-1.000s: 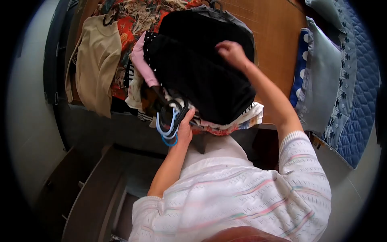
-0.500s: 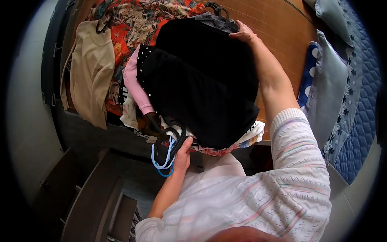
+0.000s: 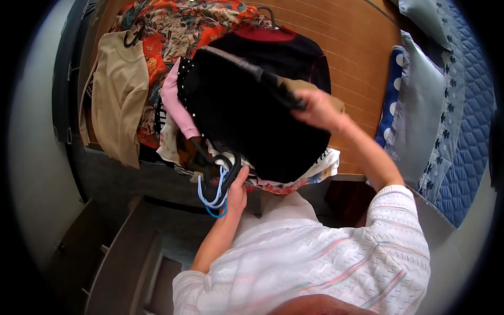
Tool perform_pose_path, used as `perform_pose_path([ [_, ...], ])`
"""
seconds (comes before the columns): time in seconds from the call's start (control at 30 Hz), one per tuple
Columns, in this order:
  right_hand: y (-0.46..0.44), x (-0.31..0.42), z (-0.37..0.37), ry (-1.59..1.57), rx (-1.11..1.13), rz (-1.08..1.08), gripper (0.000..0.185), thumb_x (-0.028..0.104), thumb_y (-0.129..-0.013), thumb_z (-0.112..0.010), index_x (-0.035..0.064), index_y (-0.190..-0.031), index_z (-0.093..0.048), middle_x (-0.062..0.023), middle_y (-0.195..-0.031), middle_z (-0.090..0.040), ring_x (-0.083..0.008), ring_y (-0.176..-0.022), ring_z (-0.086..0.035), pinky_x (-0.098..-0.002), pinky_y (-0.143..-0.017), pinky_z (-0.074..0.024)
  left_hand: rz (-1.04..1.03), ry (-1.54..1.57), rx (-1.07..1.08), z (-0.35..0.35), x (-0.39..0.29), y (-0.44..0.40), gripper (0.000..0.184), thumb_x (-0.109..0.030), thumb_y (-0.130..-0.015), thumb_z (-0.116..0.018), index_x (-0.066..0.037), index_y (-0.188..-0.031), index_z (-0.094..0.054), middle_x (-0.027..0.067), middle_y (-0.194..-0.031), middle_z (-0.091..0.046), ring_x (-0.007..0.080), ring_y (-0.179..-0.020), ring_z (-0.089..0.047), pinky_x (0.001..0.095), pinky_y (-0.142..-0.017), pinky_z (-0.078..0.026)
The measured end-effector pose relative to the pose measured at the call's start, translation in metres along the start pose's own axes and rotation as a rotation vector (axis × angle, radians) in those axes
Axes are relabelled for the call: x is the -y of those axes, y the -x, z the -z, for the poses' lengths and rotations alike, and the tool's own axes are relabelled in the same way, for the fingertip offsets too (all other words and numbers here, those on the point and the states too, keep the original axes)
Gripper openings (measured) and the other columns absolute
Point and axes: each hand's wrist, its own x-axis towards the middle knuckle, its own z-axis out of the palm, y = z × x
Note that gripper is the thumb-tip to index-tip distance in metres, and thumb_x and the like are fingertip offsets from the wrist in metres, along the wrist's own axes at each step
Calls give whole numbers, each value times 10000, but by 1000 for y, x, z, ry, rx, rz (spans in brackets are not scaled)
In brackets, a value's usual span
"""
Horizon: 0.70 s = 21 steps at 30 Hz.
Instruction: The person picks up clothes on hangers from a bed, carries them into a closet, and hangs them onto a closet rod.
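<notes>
My left hand point(image 3: 237, 195) is closed round the hooks of several black and blue hangers point(image 3: 216, 181), just in front of the pile's near edge. My right hand point(image 3: 320, 110) grips the top of a black garment point(image 3: 247, 115) at its dark hanger, blurred by motion, and that garment is folded over toward me. Behind it a dark top with a red neckline point(image 3: 268, 34) lies on its own hanger. A pink sleeve point(image 3: 177, 105) and black polka-dot cloth show at the pile's left side. Something tan shows beside my right hand.
A beige sweater point(image 3: 119, 89) and red floral cloth point(image 3: 157, 42) lie left on the brown surface point(image 3: 354, 58). Grey pillows point(image 3: 420, 89) and a blue quilted cover point(image 3: 472, 131) are at right. An open dark drawer or cabinet point(image 3: 118, 257) stands lower left.
My right hand reached the hanger at the pile's top and has pulled the black garment's upper end toward me. The red-necked top is now exposed. My left hand keeps hold of the hangers.
</notes>
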Motion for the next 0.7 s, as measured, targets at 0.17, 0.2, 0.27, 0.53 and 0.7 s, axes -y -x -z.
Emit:
perform_pose_path([
  [0.17,50,62,-96,240,2,144,215,96,-613,-608,53,-783,-485,-125,-757,-539,-319,-772,-550,-398,-671,-453,115,25,82,-10,-12,9,244,-141,-802,-610,-96,-1035,-555,22,-993,-582,156,-915,-553,333,-828,-429],
  [0.2,54,74,-102,240,61,111,211,99,-623,-602,41,-785,-481,-132,-760,-538,-321,-775,-547,-394,-671,-452,121,34,98,-9,-13,10,280,-144,-802,-608,-99,-1070,-537,26,-1022,-576,167,-930,-553,351,-830,-431],
  [0.27,58,80,-108,182,56,80,216,108,-629,-606,37,-790,-480,-142,-760,-532,-323,-780,-544,-393,-672,-450,85,-10,134,-1,-11,9,337,-156,-778,-640,-102,-1091,-525,22,-1036,-565,164,-957,-538,349,-843,-430],
  [0.53,57,89,-106,129,104,184,353,98,-670,-626,23,-1001,-530,-156,-850,-561,-320,-806,-560,-351,-692,-459,-3,-103,170,-10,-11,-1,325,-59,-721,-683,-80,-1022,-562,17,-949,-580,153,-871,-553,292,-776,-468],
  [0.7,55,88,-99,-10,177,131,374,50,-725,-626,10,-1082,-524,-144,-897,-574,-251,-801,-572,-308,-699,-460,19,-18,167,-3,-13,-6,321,-60,-711,-701,-74,-1003,-569,13,-936,-585,145,-856,-552,283,-772,-465],
])
